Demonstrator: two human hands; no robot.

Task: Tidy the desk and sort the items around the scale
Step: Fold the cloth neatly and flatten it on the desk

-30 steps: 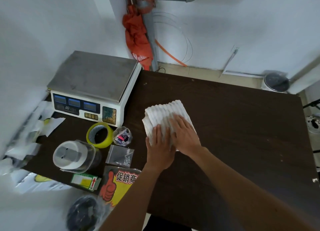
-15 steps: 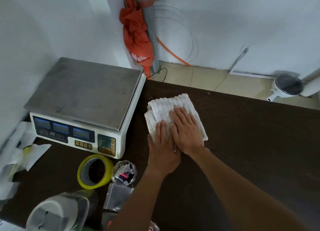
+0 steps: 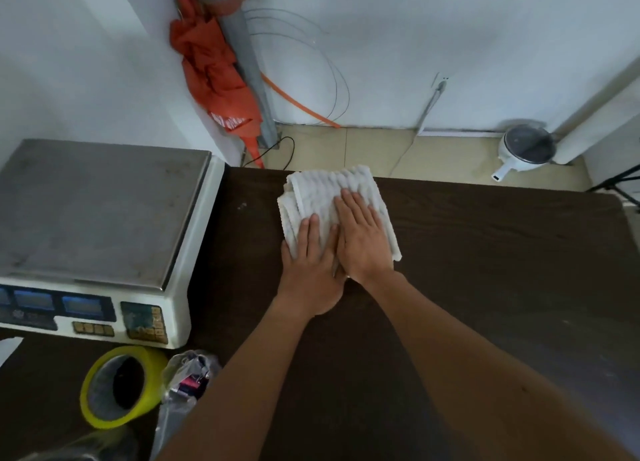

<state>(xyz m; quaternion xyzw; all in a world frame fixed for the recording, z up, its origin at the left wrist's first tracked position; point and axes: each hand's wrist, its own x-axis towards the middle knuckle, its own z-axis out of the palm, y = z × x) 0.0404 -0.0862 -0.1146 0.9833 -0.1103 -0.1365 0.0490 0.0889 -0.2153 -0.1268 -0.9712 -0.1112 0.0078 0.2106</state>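
A folded white ribbed cloth point(image 3: 325, 189) lies on the dark brown desk point(image 3: 491, 273) close to its far edge. Both of my hands lie flat on it, palms down. My left hand point(image 3: 311, 266) covers its near left part, and my right hand point(image 3: 363, 241) rests beside it, slightly overlapping. Neither hand grips the cloth. The white electronic scale point(image 3: 100, 211) with a steel platform stands to the left of the cloth.
In front of the scale sit a roll of yellow tape point(image 3: 104, 417) and a small clear bag of clips point(image 3: 188, 377). An orange umbrella point(image 3: 214, 76) leans in the wall corner. A white pot point(image 3: 524, 149) stands on the floor beyond the desk.
Both hands have slid the cloth away from me to the desk's far edge. The view has moved forward, so the items at the near left have left the frame.
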